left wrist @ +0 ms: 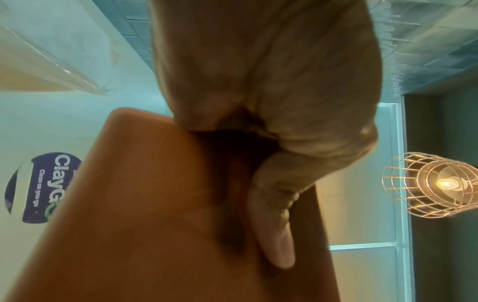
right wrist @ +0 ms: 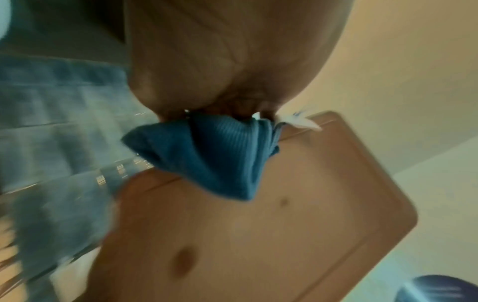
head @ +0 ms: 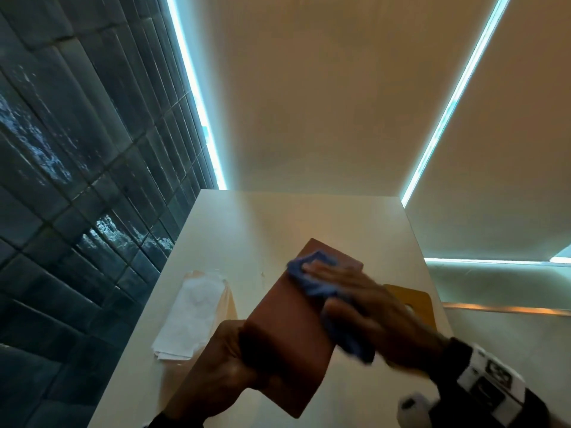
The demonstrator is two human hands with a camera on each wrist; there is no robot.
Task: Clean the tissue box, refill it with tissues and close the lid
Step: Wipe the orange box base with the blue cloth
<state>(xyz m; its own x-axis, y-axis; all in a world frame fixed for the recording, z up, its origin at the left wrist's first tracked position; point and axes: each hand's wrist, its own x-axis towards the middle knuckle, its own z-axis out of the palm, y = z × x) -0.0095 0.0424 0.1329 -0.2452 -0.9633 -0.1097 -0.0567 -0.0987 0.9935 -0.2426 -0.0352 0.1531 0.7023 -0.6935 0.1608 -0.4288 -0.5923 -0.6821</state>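
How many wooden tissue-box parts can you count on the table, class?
2: the tissue box, gripped by the left hand and wiped by the right hand with a blue cloth; the lid behind it, partly hidden.

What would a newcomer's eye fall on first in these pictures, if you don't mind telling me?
Most likely the brown wooden tissue box, gripped at its near end by the left hand above the pale table, while the right hand presses a blue cloth onto its upper face. Next, the white tissues lying on the table to the left, and the yellowish lid showing behind the right hand.
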